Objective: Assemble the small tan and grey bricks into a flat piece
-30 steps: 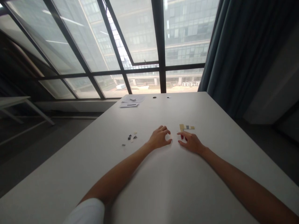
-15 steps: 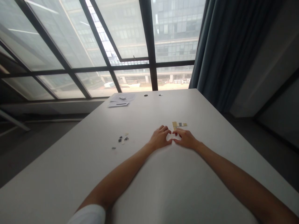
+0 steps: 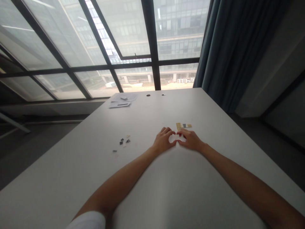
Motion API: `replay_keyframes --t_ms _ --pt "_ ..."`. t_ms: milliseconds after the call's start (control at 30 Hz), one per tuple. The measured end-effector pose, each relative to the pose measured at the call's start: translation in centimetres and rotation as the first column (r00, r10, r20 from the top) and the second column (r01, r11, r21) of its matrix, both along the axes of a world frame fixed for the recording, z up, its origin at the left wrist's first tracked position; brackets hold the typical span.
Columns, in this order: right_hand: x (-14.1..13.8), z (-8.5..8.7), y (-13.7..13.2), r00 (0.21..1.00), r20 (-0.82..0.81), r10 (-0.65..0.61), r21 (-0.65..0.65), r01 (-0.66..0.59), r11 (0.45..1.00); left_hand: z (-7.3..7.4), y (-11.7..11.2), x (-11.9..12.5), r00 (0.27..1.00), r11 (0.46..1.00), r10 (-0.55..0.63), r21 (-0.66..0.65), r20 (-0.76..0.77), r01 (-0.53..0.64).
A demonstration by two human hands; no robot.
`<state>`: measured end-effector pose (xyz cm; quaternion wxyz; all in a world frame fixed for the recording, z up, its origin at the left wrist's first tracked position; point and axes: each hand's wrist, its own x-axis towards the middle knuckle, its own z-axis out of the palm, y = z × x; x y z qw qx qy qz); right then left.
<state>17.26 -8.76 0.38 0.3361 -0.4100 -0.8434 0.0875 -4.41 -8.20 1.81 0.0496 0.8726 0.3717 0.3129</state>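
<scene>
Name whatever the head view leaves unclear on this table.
In the head view:
Whether the left hand or right hand pinches anything: too small to tell.
Dark pieces: too small to identify.
Yellow piece: near edge partly hidden by the right hand.
Papers: any writing is too small and blurred.

No legible text, labels, brands, numbers or signs.

At the table [image 3: 140,121], the left hand [image 3: 163,140] and right hand [image 3: 190,140] curl in, tips nearly meeting (anything pinched is too small to tell). Yellow pieces [image 3: 178,125] lie just past the right hand, dark bits [image 3: 121,143] left, papers [image 3: 116,104] far left.
</scene>
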Motion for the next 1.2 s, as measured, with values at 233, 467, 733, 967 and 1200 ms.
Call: replay_keyframes --t_ms 233,467,733,967,1200 --pt "-0.11 -0.02 -0.03 1.0 -0.013 -0.01 0.009 0.01 1.0 -0.07 0.07 -0.04 1.0 1.0 0.008 -0.029 0.018 -0.008" --pt "-0.12 0.05 -0.01 1.0 -0.003 -0.019 0.031 0.019 0.999 -0.12 0.18 -0.1 1.0 1.0 0.009 -0.017 0.026 -0.009" --pt "-0.15 0.01 -0.04 1.0 -0.011 -0.019 0.023 0.019 1.0 -0.28 0.37 -0.19 0.999 1.0 -0.001 -0.011 0.035 0.001" --pt "-0.12 0.06 -0.02 1.0 -0.011 -0.01 0.02 0.01 1.0 -0.16 0.23 -0.2 0.999 1.0 -0.003 -0.003 0.039 0.003" --pt "-0.1 -0.06 0.03 1.0 -0.009 -0.005 0.025 0.005 1.0 -0.19 0.31 -0.19 0.999 1.0 -0.012 -0.003 0.034 0.012"
